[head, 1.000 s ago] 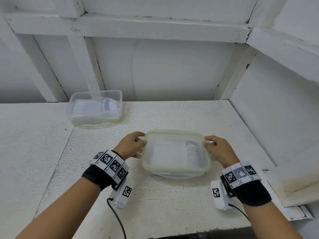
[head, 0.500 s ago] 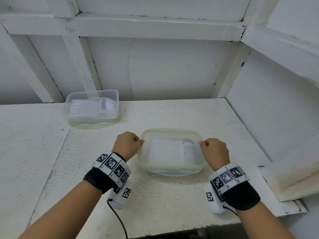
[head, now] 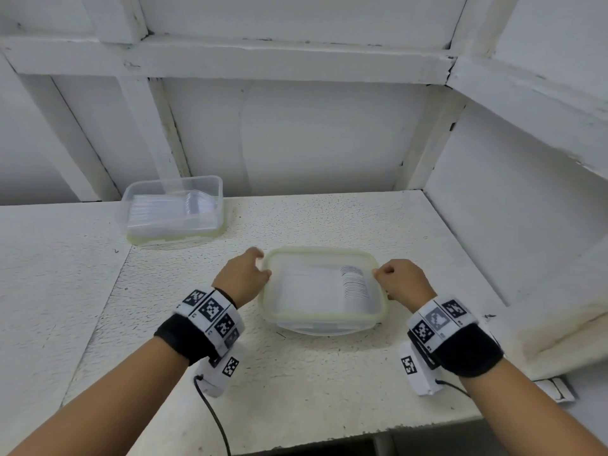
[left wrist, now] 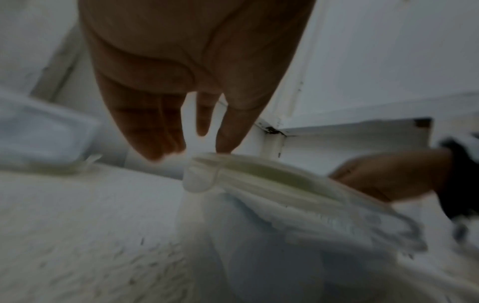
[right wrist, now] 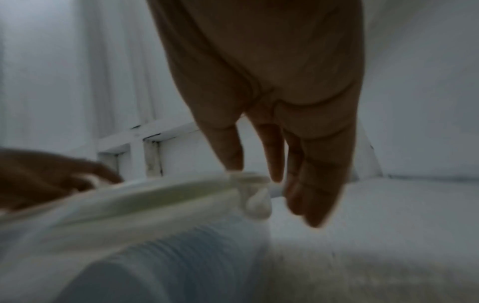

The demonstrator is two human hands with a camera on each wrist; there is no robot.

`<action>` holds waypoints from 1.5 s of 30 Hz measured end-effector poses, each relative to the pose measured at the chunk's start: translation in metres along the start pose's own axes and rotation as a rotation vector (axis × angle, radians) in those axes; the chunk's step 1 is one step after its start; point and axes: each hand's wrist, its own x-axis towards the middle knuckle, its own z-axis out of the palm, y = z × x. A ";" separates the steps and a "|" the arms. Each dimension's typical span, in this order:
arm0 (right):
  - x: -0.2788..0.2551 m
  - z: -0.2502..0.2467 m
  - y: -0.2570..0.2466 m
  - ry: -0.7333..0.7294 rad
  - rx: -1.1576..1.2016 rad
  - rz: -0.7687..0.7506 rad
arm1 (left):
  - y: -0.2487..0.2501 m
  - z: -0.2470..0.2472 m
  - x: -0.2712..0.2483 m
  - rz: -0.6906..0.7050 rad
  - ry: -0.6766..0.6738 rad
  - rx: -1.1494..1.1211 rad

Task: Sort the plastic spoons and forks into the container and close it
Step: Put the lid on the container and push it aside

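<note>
A clear container with a green-rimmed lid stands in the middle of the table. Through the lid shows a stack of white plastic cutlery, ribbed in the right wrist view. My left hand is at its left edge, fingers pointing down and the thumb tip touching the lid beside a side latch. My right hand is at the right edge. Its thumb rests on the right latch and its fingers hang straight beside it.
A second clear container holding clear cutlery sits at the back left, green rim at its base. White walls close the table at the back and right. A raised white ledge lies at the right. Wrist-camera cables trail near the front edge.
Both hands stay at the container's sides. The left fingers have stretched out toward the lid's far-left corner. The container has not moved.
</note>
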 end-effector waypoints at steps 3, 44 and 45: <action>0.007 -0.005 -0.019 -0.137 -0.245 -0.135 | 0.011 0.000 -0.012 0.321 0.042 0.221; 0.066 0.020 -0.190 -0.462 0.200 -0.245 | -0.069 -0.113 0.033 0.057 0.268 -0.042; 0.068 0.029 -0.203 -0.465 0.270 -0.212 | -0.086 -0.125 0.042 -0.005 0.321 -0.051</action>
